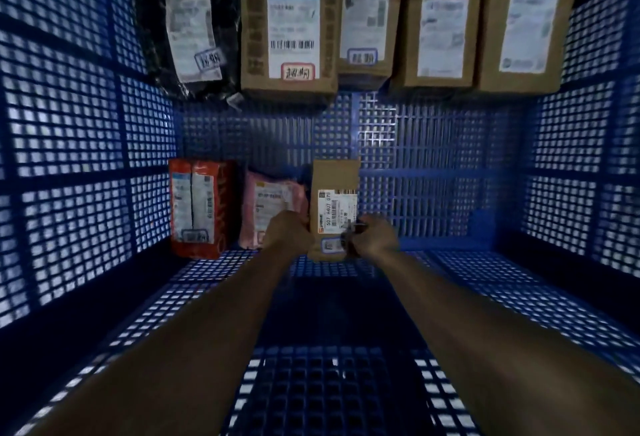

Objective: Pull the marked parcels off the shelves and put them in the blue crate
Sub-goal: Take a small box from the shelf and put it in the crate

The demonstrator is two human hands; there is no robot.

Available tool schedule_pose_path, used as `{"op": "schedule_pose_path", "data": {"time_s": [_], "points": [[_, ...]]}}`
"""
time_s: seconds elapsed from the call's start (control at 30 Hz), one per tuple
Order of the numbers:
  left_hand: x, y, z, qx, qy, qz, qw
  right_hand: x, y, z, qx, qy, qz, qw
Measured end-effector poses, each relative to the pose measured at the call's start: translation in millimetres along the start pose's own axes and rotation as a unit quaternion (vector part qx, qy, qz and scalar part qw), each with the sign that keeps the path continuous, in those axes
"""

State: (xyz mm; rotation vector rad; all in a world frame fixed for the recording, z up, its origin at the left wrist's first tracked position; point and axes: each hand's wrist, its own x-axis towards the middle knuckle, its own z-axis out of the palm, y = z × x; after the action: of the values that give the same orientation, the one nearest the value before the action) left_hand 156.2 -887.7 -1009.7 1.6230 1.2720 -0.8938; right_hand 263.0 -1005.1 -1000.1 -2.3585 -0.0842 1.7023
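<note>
I look down into the blue mesh crate (450, 158). Both my arms reach into it. A small brown cardboard parcel (334, 182) with a white barcode label stands upright on the crate floor. My left hand (287, 231) grips its left edge. My right hand (375, 236) is curled at its right edge, with a small dark object (353, 238) between its fingers and the parcel. A red-orange parcel (197, 207) and a pink bag parcel (273, 203) stand just left of it.
Along the far wall lie a black bag parcel (190, 37), a tall cardboard box (291, 19) with a red-framed mark, and three more labelled cardboard boxes (443, 30) to its right. Mesh walls close in on the left (69, 123) and right (581, 144).
</note>
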Motion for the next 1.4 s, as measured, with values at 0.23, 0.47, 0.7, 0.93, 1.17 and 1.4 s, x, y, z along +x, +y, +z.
{"op": "schedule_pose_path", "data": {"time_s": [0.23,0.47,0.7,0.93,1.17,1.4], "points": [[12,-27,-3,0.006,0.028,-0.021,0.999,20,-2,33,-0.004,0.02,-0.051,0.999],[26,-31,-11,-0.006,0.039,-0.038,0.999,32,-7,38,-0.011,0.025,-0.05,0.998],[4,-18,-25,0.065,0.001,-0.013,0.998,12,-11,19,-0.057,0.012,-0.063,0.996],[-71,12,-63,0.149,0.04,0.015,0.988,-65,-37,-25,-0.175,0.06,-0.153,0.971],[-184,55,-131,0.166,0.138,0.092,0.972,-168,-89,-77,-0.266,0.135,-0.242,0.923],[-301,67,-203,0.172,0.251,0.17,0.937,-288,-164,-120,-0.303,0.203,-0.343,0.865]]}}
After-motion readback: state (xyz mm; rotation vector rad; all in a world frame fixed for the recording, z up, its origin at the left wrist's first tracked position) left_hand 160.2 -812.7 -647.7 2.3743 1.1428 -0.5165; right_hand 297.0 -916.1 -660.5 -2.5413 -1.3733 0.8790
